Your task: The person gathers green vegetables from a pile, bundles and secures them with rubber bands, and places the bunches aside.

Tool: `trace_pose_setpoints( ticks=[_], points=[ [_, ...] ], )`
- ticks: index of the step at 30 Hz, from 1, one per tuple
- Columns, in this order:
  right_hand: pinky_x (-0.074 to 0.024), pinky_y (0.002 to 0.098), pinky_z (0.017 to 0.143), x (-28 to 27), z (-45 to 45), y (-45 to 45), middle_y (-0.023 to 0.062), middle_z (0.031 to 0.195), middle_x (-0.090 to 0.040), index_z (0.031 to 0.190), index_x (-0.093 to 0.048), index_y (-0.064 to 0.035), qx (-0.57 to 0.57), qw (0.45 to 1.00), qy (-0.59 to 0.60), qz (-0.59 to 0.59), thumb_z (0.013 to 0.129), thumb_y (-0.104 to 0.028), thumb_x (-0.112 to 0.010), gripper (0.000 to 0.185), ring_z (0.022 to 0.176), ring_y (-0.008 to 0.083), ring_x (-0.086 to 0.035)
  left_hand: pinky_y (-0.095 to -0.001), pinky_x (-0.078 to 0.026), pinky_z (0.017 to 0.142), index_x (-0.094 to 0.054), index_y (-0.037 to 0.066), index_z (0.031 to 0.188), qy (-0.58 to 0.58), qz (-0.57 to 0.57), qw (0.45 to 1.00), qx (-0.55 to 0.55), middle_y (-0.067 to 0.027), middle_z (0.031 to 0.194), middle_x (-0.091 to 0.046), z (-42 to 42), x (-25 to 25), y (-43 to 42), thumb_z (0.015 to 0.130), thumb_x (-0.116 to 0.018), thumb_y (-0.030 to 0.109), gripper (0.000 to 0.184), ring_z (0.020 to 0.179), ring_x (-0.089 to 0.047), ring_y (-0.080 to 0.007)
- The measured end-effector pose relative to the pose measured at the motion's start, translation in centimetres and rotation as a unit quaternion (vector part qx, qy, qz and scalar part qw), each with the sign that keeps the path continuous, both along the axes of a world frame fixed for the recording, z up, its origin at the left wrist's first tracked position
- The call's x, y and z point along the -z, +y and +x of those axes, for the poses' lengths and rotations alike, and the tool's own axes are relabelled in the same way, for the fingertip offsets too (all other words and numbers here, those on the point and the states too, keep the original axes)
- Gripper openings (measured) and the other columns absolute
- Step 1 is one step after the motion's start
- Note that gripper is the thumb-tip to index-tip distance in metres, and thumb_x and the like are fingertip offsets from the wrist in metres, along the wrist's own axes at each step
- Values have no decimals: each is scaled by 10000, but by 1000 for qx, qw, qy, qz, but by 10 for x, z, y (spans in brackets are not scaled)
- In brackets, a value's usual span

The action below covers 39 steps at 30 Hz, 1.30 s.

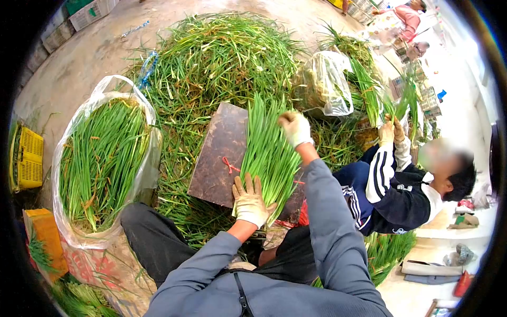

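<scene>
A bundle of long flat green leaves that look like garlic chives (268,142) lies on a dark board (219,145) in front of me. My left hand (252,203), in a pale work glove, rests on the near end of the bundle with its fingers spread. Over the bundle's right side is my right hand (296,128), gloved too, with curled fingers; whatever they may hold is hidden. A red tie (231,165) lies on the board left of the bundle, and a bit of red shows at its right edge.
Loose chives (227,58) form a large heap beyond the board. To the left stands a clear plastic bag (108,84) full of chives, with a yellow crate (29,158) further out. A co-worker (401,185) sits close on my right, gloved hands holding chives.
</scene>
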State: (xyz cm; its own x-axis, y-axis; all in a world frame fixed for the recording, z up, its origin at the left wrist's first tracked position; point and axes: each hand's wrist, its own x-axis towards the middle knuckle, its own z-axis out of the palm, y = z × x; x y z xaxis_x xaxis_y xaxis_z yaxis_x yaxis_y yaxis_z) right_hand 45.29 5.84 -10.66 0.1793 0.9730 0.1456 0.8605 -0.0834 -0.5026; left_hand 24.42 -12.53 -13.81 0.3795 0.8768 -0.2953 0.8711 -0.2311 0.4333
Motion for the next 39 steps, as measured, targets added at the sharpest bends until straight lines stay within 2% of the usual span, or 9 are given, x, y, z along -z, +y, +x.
trace_pose_setpoints(
  ticks=[4, 8, 14, 16, 18, 21, 25, 27, 39],
  points=[
    [-537, 284, 633, -67, 7, -4, 37, 886, -700, 1023, -689, -45, 50, 931, 358, 50, 919, -103, -696, 119, 736, 121, -662, -585, -95, 1206, -240, 5, 1561, -1, -4, 1000, -1, -276, 1611, -164, -1, -5, 1, 774, -680, 643, 1105, 1481, -103, -517],
    [-536, 263, 587, -148, -15, -45, 73, 862, -708, 1023, -674, -10, -51, 855, 516, -1, 939, -111, -673, 132, 681, 125, -660, -580, -82, 1209, -248, 4, 1559, 4, 8, 1000, -8, -274, 1615, -158, 0, -1, -1, 765, -678, 669, 1121, 1481, -101, -516],
    [-555, 279, 605, -222, -52, -83, 87, 794, -708, 946, -697, 33, -247, 856, 385, -240, 787, -11, -748, 173, 665, 153, -686, -564, -109, 1208, -275, 5, 1550, -44, 47, 997, -30, -269, 1612, -189, -1, 23, -6, 954, -538, 446, 786, 1475, -139, -509],
    [-571, 328, 728, -176, -25, -53, 128, 893, -715, 1043, -682, 24, -182, 911, 345, -134, 763, -34, -770, 300, 810, 213, -713, -558, -147, 1202, -303, 7, 1537, -71, 75, 994, -42, -242, 1606, -234, 0, 39, -10, 963, -532, 365, 714, 1470, -179, -488],
    [-564, 391, 817, -91, 14, -37, 186, 1096, -703, 1240, -618, -36, 29, 975, -211, 65, 754, -87, -767, 511, 937, 311, -699, -551, -170, 1201, -331, 9, 1521, -89, 96, 990, -53, -214, 1600, -269, -2, 38, -13, 954, -543, 293, 668, 1467, -206, -466],
    [-544, 374, 913, -53, 17, -83, 169, 1153, -704, 1238, -631, -64, 73, 995, 74, 1, 827, -118, -720, 424, 1031, 311, -697, -544, -184, 1201, -354, 4, 1499, -113, 114, 985, -59, -207, 1587, -293, -5, 48, -10, 925, -579, 245, 662, 1462, -218, -465],
    [-564, 389, 814, -3, -29, -165, 177, 954, -735, 958, -736, -49, 43, 995, 51, -73, 855, -273, -726, 246, 874, 322, -721, -540, -199, 1196, -350, 2, 1487, -127, 137, 980, -71, -222, 1570, -304, -3, 49, -13, 900, -619, 226, 683, 1457, -231, -456],
    [-540, 444, 830, 14, -58, -188, 246, 969, -696, 1085, -620, -11, 96, 973, 27, -210, 768, -441, -786, 559, 918, 410, -680, -539, -201, 1196, -347, 4, 1486, -132, 147, 978, -66, -225, 1568, -303, -2, 55, -15, 897, -624, 220, 687, 1455, -235, -455],
    [-528, 444, 810, 60, -49, -228, 194, 949, -645, 1093, -564, -70, 165, 985, 21, -38, 785, -156, -749, 369, 877, 395, -652, -533, -182, 1203, -304, 90, 1525, -136, 223, 964, -47, -220, 1530, -359, -3, 53, -18, 882, -593, 204, 714, 1449, -258, -438]
  ],
)
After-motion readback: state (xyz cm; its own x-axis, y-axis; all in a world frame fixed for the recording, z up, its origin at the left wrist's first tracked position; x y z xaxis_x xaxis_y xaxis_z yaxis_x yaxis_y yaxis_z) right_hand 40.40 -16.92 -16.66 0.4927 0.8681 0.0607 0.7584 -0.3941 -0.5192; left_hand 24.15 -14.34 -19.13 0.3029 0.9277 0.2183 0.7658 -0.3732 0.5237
